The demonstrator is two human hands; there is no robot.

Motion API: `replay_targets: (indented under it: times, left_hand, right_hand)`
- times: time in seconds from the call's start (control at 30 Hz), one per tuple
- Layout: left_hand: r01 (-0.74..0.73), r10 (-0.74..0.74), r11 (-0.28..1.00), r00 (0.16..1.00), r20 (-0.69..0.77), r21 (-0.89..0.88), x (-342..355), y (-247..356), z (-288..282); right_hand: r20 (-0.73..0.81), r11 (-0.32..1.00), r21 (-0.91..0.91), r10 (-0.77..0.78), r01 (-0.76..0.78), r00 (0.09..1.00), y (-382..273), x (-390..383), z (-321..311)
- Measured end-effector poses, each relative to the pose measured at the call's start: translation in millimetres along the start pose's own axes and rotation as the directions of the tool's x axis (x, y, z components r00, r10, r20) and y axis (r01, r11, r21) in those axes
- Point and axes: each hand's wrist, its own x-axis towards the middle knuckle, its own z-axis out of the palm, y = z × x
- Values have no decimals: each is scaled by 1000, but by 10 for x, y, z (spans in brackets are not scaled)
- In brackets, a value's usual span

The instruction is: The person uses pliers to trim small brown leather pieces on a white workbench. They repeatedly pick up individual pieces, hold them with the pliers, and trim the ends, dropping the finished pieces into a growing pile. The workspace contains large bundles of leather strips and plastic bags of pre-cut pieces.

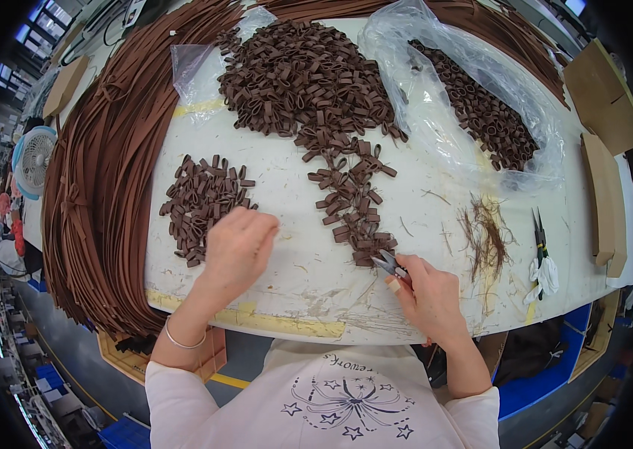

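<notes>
- Nearest the camera is the person's pale long-sleeved shirt with a dark star print [346, 400]; both forearms rise from it toward the table.
- The right hand [429, 295] is closed around a small pair of metal thread snips [387, 262], whose blades point up and left at the lower end of a trail of brown loops [350, 202]. Held that way, the blades sit right at the nearest loop; I cannot tell whether they touch it.
- The left hand [240, 247], with a thin bangle [182, 340] on its wrist, rests knuckles-up at the lower right edge of a small pile of short brown leather loops [200, 206]. Its fingers curl downward, but what they grip, if anything, is hidden.
- The worn white round table [286, 299] carries the loops in separate groups: the small pile to the left, the trail in the middle, a large heap [301, 75] farther back.
- A clear plastic bag [436, 97] to the right rear holds more loops.
- Cut brown fibres [485, 232] lie right of the snips, seemingly trimmings kept aside.
- A second pair of dark snips [539, 232] lies near the right rim.
- Long brown leather strips [99, 172] drape around the table's left side.
</notes>
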Motion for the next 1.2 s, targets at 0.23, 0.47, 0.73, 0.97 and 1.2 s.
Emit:
replay_targets:
  times: [0.23,0.47,0.73,0.97,1.2]
  left_hand:
    - [-88,120,979,978,173,-184,232,293,596]
    - [-279,255,949,953,164,145,199,265,709]
    - [776,-248,-168,563,788,-608,32,335,447]
    - [597,-75,-645,571,817,-476,-235,432,465]
    - [592,-94,-632,582,808,-500,-258,443,483]
  right_hand:
    - [-91,992,-128,7,-18,996,175,157,19]
    - [-39,936,-323,133,-138,990,157,61,-263]
    - [147,876,465,65,-127,987,-76,4,-96]
    - [210,856,504,5,-113,978,-57,23,164]
    - [182,883,465,-31,-59,983,-56,80,149]
